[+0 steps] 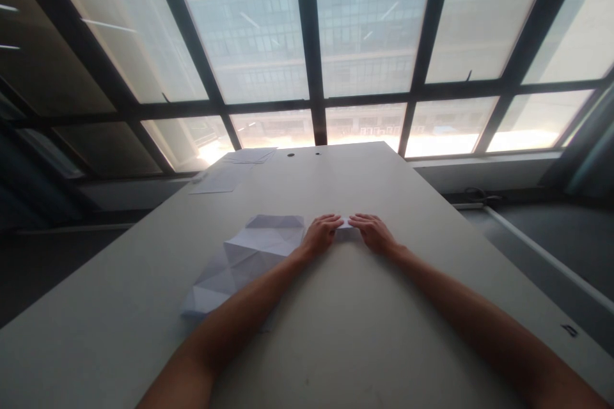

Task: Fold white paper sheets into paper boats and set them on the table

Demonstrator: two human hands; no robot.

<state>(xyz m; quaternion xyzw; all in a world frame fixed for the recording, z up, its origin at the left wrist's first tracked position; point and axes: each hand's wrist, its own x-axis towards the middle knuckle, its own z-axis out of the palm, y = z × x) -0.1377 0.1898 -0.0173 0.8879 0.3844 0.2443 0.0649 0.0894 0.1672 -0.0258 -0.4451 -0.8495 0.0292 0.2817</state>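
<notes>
Both my hands rest on the white table [364,326], side by side near its middle. My left hand [320,234] and my right hand [373,232] press their curled fingers down on a small folded piece of white paper [345,227] that lies between them; only a sliver of it shows. A larger sheet of white paper with many creases [244,259] lies flat just left of my left forearm, which covers its near right edge.
More flat white sheets [233,169] lie at the table's far left corner. Two small dark holes [290,154] sit near the far edge. Large windows with dark frames [309,51] rise beyond the table. Floor drops away on both sides.
</notes>
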